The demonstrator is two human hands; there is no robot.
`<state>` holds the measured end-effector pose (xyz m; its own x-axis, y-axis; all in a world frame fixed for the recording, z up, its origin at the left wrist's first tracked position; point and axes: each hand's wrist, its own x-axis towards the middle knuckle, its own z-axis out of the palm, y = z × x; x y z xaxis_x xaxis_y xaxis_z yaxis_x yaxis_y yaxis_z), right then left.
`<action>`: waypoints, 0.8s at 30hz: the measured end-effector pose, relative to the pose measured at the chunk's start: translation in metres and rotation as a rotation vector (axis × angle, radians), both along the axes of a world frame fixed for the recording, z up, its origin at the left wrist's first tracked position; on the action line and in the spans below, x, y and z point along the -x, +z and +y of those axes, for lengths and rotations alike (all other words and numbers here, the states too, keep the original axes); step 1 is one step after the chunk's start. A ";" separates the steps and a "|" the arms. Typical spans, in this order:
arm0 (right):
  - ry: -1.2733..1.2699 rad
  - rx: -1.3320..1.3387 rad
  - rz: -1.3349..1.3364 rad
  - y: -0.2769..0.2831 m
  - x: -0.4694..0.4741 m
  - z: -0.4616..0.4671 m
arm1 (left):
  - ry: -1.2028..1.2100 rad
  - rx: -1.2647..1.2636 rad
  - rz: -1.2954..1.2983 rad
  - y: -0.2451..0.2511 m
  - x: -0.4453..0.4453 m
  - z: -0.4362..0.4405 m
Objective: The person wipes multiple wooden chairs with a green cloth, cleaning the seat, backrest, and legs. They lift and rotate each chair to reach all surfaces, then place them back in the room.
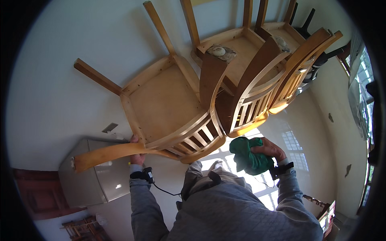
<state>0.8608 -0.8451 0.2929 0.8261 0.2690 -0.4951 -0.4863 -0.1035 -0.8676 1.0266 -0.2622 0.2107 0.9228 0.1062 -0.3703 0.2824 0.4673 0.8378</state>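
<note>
A wooden chair (165,93) is upturned before me, its legs up and its seat's underside showing. My left hand (137,155) grips this chair where a curved rear leg (110,154) meets the seat frame; the leg hides part of the hand. Bunched in my right hand (269,148) is a green cloth (248,155), held in the air to the right of the slatted backrest (196,140). Another curved leg (212,78) of the chair rises on its far side, with a worn end bearing a round pale glide (218,51).
More upturned wooden chairs (238,60) stand in a row along the white wall (75,36). A grey refrigerator (111,177) is at the left, below a wall socket (109,127). Sunlight falls on the glossy floor (297,177). A curtained window (362,90) lies at the right.
</note>
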 end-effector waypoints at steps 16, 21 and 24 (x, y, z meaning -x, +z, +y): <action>-0.166 -0.033 -0.396 0.057 -0.138 0.109 | -0.257 -0.131 -0.074 0.019 -0.014 -0.001; -0.106 -0.138 -0.343 0.072 -0.147 0.114 | -0.219 -0.098 -0.108 0.032 -0.009 -0.015; -0.110 0.046 -0.390 0.066 -0.146 0.120 | -0.202 -0.096 -0.113 0.036 -0.010 -0.019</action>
